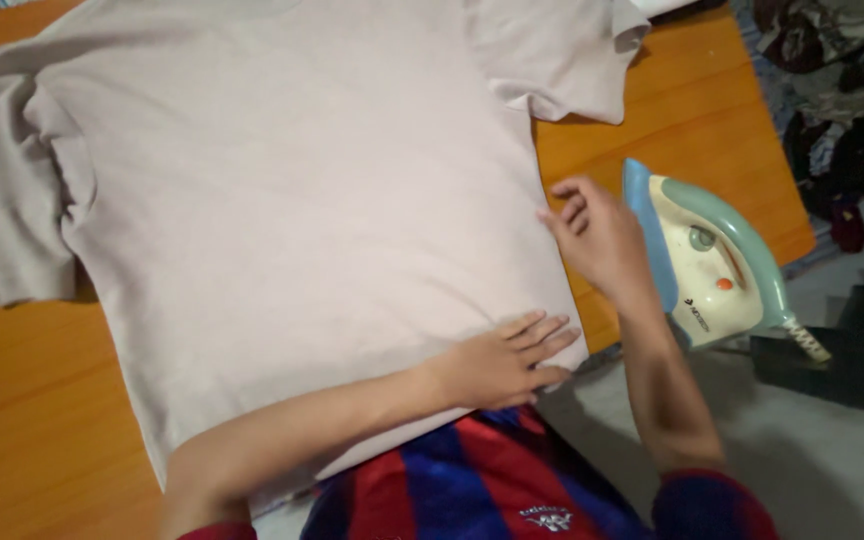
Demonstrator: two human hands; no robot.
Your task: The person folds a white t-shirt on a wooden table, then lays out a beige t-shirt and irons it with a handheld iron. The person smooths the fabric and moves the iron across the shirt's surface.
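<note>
**Two hands on a pale shirt**

Two bare hands rest on a big pale T-shirt (282,200). The shirt lies spread flat on an orange wooden table (32,420), and it covers most of the top.

The left hand (502,362) lies flat on the shirt near its bottom corner. Its fingers are straight and a little spread. It holds nothing.

The right hand (597,235) is at the shirt's side edge. Its fingers are bent and loose, and the tips touch the cloth at the edge. I cannot tell if they pinch it.

Just beside the right hand stands an iron (712,260), white and blue-green, on the table edge. A pile of dark clothes (832,100) lies past the table.
</note>
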